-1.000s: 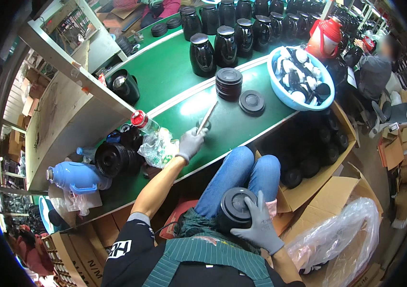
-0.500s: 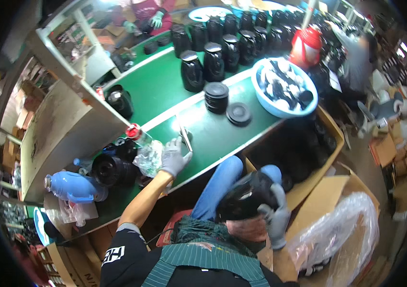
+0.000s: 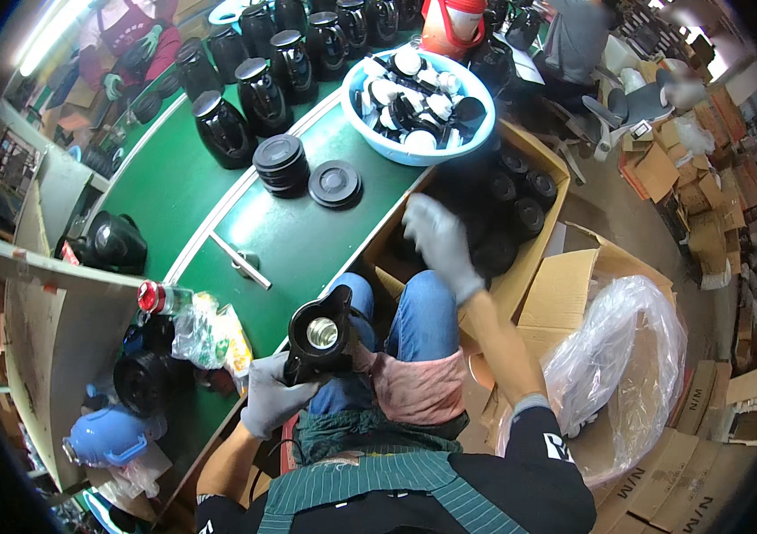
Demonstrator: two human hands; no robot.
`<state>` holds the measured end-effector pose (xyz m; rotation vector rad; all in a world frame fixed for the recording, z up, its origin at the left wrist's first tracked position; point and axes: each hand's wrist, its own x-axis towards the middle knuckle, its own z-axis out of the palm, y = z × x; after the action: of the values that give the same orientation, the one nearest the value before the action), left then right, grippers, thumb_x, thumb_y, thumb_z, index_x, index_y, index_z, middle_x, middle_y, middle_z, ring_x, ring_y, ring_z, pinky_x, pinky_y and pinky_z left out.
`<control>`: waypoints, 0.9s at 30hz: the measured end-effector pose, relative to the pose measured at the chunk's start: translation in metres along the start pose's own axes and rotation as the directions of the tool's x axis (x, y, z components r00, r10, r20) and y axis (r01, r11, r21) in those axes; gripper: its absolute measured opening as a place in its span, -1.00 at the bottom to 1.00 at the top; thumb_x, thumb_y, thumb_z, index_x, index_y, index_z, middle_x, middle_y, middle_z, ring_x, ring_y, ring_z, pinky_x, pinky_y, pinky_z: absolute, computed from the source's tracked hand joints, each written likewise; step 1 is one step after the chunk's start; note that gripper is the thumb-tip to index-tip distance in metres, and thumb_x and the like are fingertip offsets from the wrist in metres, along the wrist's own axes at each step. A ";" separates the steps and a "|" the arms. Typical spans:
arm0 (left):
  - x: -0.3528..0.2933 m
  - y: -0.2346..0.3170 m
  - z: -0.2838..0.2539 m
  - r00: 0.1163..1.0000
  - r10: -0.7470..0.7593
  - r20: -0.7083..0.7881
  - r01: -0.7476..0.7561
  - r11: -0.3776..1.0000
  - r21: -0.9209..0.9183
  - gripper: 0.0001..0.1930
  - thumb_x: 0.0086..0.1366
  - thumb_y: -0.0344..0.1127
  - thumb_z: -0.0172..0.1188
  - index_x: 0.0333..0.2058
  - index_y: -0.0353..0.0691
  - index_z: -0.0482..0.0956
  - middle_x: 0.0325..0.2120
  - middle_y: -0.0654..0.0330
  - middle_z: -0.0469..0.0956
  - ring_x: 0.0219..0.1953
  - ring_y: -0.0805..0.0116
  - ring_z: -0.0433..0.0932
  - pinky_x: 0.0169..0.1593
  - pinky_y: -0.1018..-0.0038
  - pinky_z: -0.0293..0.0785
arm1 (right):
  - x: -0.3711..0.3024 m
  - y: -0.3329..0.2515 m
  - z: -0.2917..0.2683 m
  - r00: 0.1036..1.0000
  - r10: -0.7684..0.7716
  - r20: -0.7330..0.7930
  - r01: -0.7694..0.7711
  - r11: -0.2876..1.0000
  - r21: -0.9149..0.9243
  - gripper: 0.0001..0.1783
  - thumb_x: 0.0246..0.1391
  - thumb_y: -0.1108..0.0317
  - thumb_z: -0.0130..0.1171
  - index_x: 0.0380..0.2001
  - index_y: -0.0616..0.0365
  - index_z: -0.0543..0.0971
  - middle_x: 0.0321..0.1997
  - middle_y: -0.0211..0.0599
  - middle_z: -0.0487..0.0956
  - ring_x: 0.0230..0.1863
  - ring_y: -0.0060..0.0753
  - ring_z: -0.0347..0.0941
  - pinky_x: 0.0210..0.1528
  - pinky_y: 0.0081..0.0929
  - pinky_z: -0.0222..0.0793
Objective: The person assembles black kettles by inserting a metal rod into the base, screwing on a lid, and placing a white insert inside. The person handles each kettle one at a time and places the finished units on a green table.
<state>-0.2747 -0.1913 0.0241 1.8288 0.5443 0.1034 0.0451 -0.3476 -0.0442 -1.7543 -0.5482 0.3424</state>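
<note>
My left hand [image 3: 275, 397] is closed on a black vacuum jug [image 3: 316, 351] above my lap. The jug has no lid, and its silver inner opening [image 3: 322, 333] faces up. My right hand [image 3: 443, 245], in a grey glove like the left, is over the near edge of a carton [image 3: 553, 158] of black jugs or round black parts. Blur hides how its fingers are set. On the green bench [image 3: 321, 233] lie a T-shaped metal tool [image 3: 240, 262], a stack of round black discs [image 3: 280, 164] and a lower pile of discs [image 3: 336, 184].
A blue basin [image 3: 348, 114] of white and black parts stands beside the carton. Black jugs [image 3: 223, 131] line the bench's far side, with a red-and-white bucket [image 3: 452, 28] behind. Clear bags [image 3: 205, 334] and a blue flask [image 3: 107, 436] lie left. A plastic-lined carton [image 3: 565, 289] stands right.
The jug has passed from my right hand to my left and now shows its opening. My left hand has left the bench by the metal tool; my right has moved forward to the carton.
</note>
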 end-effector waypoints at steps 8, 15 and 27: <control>0.055 0.009 0.005 0.999 -0.027 0.019 0.025 0.995 0.100 -0.74 0.15 -0.25 0.57 -0.33 -0.33 0.77 -0.55 0.05 0.67 -0.51 0.35 0.65 -0.33 0.36 0.57 | 0.228 0.048 -0.046 0.892 -0.138 -0.430 -0.390 0.243 -0.888 -0.28 0.13 -0.25 0.34 0.15 0.07 0.59 0.14 -0.02 0.67 0.14 0.01 0.65 0.13 0.03 0.54; 0.053 0.003 0.004 0.995 -0.056 0.086 0.043 0.989 0.141 -0.72 0.17 -0.24 0.58 -0.25 -0.30 0.78 -0.49 0.11 0.69 -0.47 0.39 0.60 -0.32 0.38 0.54 | 0.220 0.035 -0.059 0.922 -0.030 -0.387 -0.357 0.328 -0.875 -0.41 0.18 -0.05 0.32 0.13 0.11 0.61 0.07 -0.01 0.75 0.15 0.08 0.70 0.18 0.08 0.56; 0.024 0.020 0.010 0.947 0.309 0.092 -0.312 0.804 0.507 -0.78 0.10 -0.28 0.53 -0.48 -0.20 0.63 -0.57 0.06 0.53 -0.49 -0.03 0.59 -0.37 0.17 0.47 | -0.102 -0.095 -0.011 0.868 -0.053 0.493 0.049 0.999 0.022 -0.43 0.32 0.27 0.36 0.36 0.11 0.57 0.30 -0.16 0.63 0.34 -0.18 0.53 0.42 -0.27 0.39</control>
<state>-0.2440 -0.1946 0.0342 2.4409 0.2701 0.1883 -0.0527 -0.3940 0.0445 -1.6376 -0.9560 0.7674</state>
